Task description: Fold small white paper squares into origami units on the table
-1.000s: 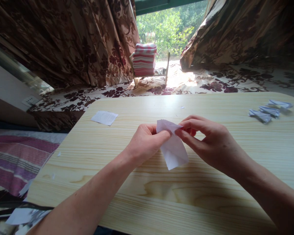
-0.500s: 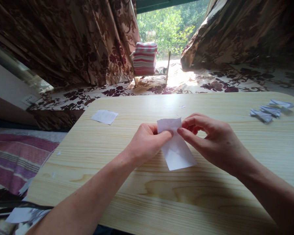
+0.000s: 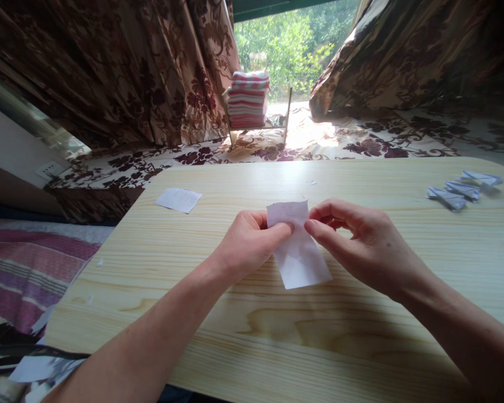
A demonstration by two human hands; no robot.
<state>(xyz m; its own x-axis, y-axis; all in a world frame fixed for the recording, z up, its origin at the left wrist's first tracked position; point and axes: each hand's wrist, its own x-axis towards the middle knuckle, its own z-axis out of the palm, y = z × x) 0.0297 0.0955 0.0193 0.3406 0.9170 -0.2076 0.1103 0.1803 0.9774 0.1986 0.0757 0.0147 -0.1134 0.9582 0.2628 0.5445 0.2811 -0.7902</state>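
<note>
A small white slip of paper [image 3: 299,254] hangs upright just above the light wooden table [image 3: 277,336], near its middle. My left hand [image 3: 247,243] pinches the slip's upper left edge between thumb and fingers. My right hand [image 3: 361,243] pinches the upper right edge, thumb in front and fingers curled behind. The slip's lower end points toward me and looks flat.
Another white paper slip [image 3: 178,199] lies at the table's far left. Three folded paper pieces [image 3: 462,190] lie at the far right. Behind the table are a floral cloth [image 3: 361,143], brown curtains and a striped fabric stack [image 3: 247,99]. A striped blanket [image 3: 25,274] lies left.
The paper's top was folded or twisted a second ago; it has since been turned and flattened to face me. Both hands stayed in nearly the same place.
</note>
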